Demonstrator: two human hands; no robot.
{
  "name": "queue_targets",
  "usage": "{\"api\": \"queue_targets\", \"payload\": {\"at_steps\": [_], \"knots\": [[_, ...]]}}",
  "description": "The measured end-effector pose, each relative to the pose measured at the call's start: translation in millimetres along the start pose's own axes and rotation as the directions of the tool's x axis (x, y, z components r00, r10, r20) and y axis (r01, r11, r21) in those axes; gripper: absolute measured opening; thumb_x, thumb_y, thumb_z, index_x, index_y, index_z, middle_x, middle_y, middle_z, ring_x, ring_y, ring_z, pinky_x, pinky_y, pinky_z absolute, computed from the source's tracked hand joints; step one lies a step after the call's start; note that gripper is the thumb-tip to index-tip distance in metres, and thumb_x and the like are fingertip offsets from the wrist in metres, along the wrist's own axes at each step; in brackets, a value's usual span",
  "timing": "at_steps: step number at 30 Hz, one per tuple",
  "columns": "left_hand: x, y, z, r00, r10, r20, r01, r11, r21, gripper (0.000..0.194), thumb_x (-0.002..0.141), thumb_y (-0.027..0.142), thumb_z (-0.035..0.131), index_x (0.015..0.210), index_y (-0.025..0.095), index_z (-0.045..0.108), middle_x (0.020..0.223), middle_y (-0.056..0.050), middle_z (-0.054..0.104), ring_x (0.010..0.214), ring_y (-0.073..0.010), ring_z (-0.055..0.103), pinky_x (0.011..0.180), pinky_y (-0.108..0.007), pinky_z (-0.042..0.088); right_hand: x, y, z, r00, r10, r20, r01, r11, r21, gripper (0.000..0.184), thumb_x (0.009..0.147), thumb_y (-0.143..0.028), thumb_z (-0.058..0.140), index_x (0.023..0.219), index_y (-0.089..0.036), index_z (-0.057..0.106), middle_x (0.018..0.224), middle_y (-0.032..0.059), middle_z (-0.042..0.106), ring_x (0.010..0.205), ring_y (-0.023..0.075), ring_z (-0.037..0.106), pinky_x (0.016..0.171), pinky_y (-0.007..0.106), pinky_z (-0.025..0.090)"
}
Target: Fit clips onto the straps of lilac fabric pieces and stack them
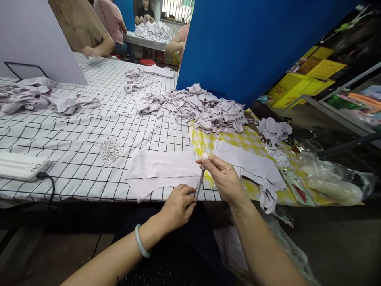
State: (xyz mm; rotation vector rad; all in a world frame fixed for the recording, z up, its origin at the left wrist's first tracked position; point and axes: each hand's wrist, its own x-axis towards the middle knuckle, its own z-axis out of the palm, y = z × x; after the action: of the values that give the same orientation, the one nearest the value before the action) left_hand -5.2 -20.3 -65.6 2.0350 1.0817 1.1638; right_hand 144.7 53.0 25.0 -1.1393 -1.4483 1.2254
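My right hand is closed, thumb and fingers pinching a small white piece at the top of a narrow grey strip. The strip slants down to the closed fingertips of my left hand, which grip its lower end at the table's front edge. Whether the strip is fabric or a tool, I cannot tell. Pale lilac cloth pieces lie flat and overlapping just beyond my left hand. To the right of my right hand rests a stack of similar cloth pieces, with a strap loop hanging over the edge.
A large heap of lilac cloth sits behind, before a blue panel. Small scraps are piled left, near a white power bank with a cable. A phone and plastic bag lie right. Other people sit beyond.
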Motion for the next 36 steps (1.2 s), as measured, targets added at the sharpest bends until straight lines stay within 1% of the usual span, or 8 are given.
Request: {"api": "queue_targets", "payload": {"at_steps": [3,6,12,19,25,28,31,36], "knots": [[16.1,6.0,-26.7,0.970,-0.221,-0.101,0.188,0.946,-0.263,0.021,0.086,0.012,0.054,0.102,0.019,0.066,0.109,-0.010,0.068,0.100,-0.0224,0.064,0.084,-0.039,0.056,-2.1,-1.4,17.2,0.984,0.119,0.129,-0.136,0.982,0.134,0.029,0.086,-0.048,0.068,0.098,-0.022,0.073,0.077,-0.0009,0.061,0.065,0.0112,0.058,0.064,0.026,0.050],[33.7,15.7,-61.3,0.888,-0.438,-0.142,0.331,0.821,-0.465,0.015,0.089,0.020,0.055,0.101,0.017,0.064,0.099,-0.008,0.066,0.089,-0.0178,0.064,0.073,-0.030,0.055,-13.2,-4.0,30.9,0.958,0.204,0.200,-0.216,0.975,0.041,0.033,0.089,-0.050,0.063,0.097,-0.020,0.071,0.066,-0.0042,0.050,0.049,0.0069,0.040,0.045,0.021,0.034],[32.0,21.7,-83.1,0.927,-0.258,-0.273,0.207,0.957,-0.202,0.005,0.082,0.015,0.060,0.083,0.017,0.065,0.081,-0.002,0.057,0.070,-0.0115,0.054,0.062,-0.024,0.047,-30.0,2.2,50.7,0.973,0.123,0.196,-0.083,0.976,-0.201,0.033,0.095,-0.046,0.053,0.092,-0.019,0.071,0.076,0.0004,0.062,0.073,0.0149,0.055,0.069,0.026,0.044],[21.7,15.8,-84.1,0.909,-0.376,-0.178,0.344,0.921,-0.185,0.006,0.077,0.016,0.059,0.071,0.016,0.059,0.074,-0.001,0.058,0.065,-0.0105,0.051,0.057,-0.023,0.042,-43.4,5.3,55.6,0.964,0.096,0.249,-0.003,0.938,-0.348,0.032,0.098,-0.043,0.048,0.092,-0.020,0.069,0.075,-0.0001,0.062,0.074,0.0164,0.057,0.069,0.026,0.043],[12.0,23.4,-86.5,0.834,-0.539,0.119,0.534,0.734,-0.418,0.009,0.077,0.024,0.060,0.076,0.017,0.055,0.067,0.003,0.052,0.057,-0.0087,0.045,0.051,-0.021,0.037,-67.6,12.3,47.5,0.941,0.220,0.258,-0.136,0.941,-0.309,0.031,0.096,-0.048,0.051,0.110,-0.024,0.066,0.062,-0.0054,0.052,0.054,0.0112,0.044,0.053,0.023,0.036],[12.7,20.6,-76.5,0.899,-0.407,0.160,0.437,0.857,-0.274,0.005,0.078,0.019,0.060,0.076,0.017,0.056,0.072,0.001,0.055,0.063,-0.0110,0.049,0.057,-0.024,0.042,-76.7,21.7,40.9,0.938,0.272,0.214,-0.229,0.952,-0.203,0.030,0.092,-0.049,0.058,0.097,-0.021,0.066,0.072,-0.0017,0.059,0.063,0.0119,0.054,0.059,0.023,0.044],[27.4,5.5,-68.6,0.981,-0.171,0.094,0.171,0.985,0.003,0.005,0.082,0.013,0.054,0.084,0.017,0.056,0.088,-0.005,0.059,0.083,-0.0179,0.055,0.076,-0.032,0.050,-71.8,31.5,33.8,0.906,0.409,0.106,-0.407,0.913,-0.041,0.035,0.085,-0.055,0.064,0.086,-0.020,0.063,0.067,-0.0025,0.058,0.052,0.0091,0.051,0.048,0.020,0.041],[54.2,-32.1,-61.5,0.958,-0.087,0.272,-0.041,0.902,0.430,0.018,0.074,0.003,0.053,0.087,0.016,0.055,0.095,-0.012,0.058,0.090,-0.0256,0.054,0.084,-0.042,0.052,-41.9,40.9,34.0,0.816,0.574,0.072,-0.578,0.801,0.158,0.039,0.074,-0.054,0.071,0.082,-0.017,0.061,0.050,-0.0072,0.049,0.037,0.0025,0.030,0.034,0.014,0.019]]}}
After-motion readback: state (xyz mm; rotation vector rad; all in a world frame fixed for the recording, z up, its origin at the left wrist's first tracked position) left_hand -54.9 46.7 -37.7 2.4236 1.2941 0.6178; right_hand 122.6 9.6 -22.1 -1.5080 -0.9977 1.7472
